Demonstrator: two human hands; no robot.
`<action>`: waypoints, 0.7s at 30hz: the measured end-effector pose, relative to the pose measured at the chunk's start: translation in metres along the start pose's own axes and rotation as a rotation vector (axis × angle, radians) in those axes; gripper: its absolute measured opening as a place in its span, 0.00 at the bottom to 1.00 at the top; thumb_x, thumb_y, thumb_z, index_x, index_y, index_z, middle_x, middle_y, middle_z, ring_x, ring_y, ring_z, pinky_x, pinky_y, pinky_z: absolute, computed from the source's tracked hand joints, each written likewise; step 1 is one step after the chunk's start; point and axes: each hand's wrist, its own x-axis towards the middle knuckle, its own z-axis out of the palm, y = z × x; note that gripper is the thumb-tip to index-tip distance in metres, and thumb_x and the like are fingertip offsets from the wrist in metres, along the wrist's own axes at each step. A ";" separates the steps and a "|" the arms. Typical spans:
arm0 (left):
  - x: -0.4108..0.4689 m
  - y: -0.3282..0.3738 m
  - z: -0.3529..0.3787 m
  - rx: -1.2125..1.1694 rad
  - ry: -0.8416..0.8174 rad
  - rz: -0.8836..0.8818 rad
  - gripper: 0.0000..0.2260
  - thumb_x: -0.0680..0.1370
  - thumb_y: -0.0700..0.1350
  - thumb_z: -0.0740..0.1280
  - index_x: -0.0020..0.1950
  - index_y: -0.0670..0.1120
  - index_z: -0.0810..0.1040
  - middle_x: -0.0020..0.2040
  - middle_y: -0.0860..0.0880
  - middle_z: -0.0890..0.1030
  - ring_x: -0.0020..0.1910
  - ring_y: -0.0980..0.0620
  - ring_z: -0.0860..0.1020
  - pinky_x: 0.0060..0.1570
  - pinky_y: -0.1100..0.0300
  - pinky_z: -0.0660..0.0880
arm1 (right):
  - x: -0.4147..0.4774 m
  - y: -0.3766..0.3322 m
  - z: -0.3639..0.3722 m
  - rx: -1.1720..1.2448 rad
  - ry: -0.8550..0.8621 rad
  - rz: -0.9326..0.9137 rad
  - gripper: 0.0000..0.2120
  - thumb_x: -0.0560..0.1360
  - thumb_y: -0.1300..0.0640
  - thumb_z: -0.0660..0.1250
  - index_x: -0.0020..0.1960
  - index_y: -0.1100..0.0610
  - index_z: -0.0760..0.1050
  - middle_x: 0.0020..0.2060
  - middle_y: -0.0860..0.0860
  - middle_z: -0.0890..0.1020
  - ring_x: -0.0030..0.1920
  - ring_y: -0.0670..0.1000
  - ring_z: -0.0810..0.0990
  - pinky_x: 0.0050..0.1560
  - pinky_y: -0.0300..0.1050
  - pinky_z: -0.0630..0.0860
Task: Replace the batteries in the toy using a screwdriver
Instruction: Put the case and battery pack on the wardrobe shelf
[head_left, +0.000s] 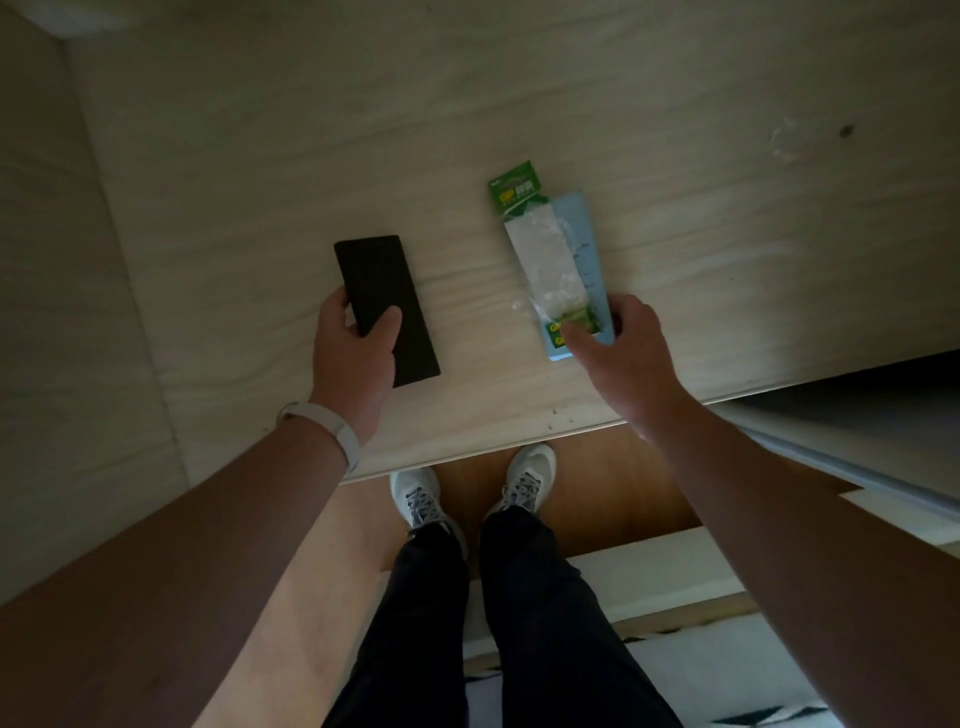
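Task looks near the start, I think. The pack (545, 260) of new batteries lies flat on the table (467, 104), on top of a blue card (577, 218). Its clear front looks crumpled, but I can't tell if any batteries are out yet. R hand (618, 353) grips the near end of the pack: thumb on top, fingers curled at the card's right edge.

Left of the pack, a bit apart, lies a black slab (382, 280), flat & dark. Prob the toy, but it's too dark to be sure. L hand (353, 348) holds its near part, thumb on top, fingers round its left edge. I see no lid off it, no screws, no old batteries. No screwdriver in view at all.

So what's left, by my guess: get the screwdriver, open the slab, take old batteries out, put new ones in, screw it shut. That's approx all of the job.

Nearer than the pack, past the table edge, are two white shoes (530, 478).
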 end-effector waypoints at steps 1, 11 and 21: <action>0.000 0.000 0.001 0.025 0.000 0.013 0.19 0.80 0.44 0.70 0.70 0.55 0.71 0.59 0.50 0.82 0.53 0.54 0.83 0.45 0.59 0.82 | -0.001 0.001 0.000 -0.033 0.020 0.017 0.16 0.69 0.49 0.73 0.54 0.50 0.75 0.49 0.51 0.80 0.45 0.45 0.81 0.40 0.40 0.81; 0.002 -0.001 -0.003 0.387 0.125 0.160 0.13 0.77 0.51 0.73 0.56 0.52 0.72 0.42 0.58 0.78 0.37 0.65 0.78 0.28 0.78 0.70 | -0.008 -0.013 0.007 -0.506 0.135 -0.260 0.35 0.68 0.40 0.73 0.67 0.58 0.66 0.58 0.56 0.71 0.57 0.57 0.72 0.54 0.52 0.73; 0.005 -0.010 -0.007 0.515 0.192 0.205 0.14 0.75 0.55 0.74 0.49 0.50 0.73 0.40 0.57 0.75 0.35 0.64 0.74 0.28 0.75 0.66 | -0.017 -0.037 0.034 -0.501 0.053 -0.283 0.30 0.71 0.46 0.72 0.65 0.60 0.67 0.56 0.56 0.72 0.52 0.55 0.73 0.47 0.46 0.72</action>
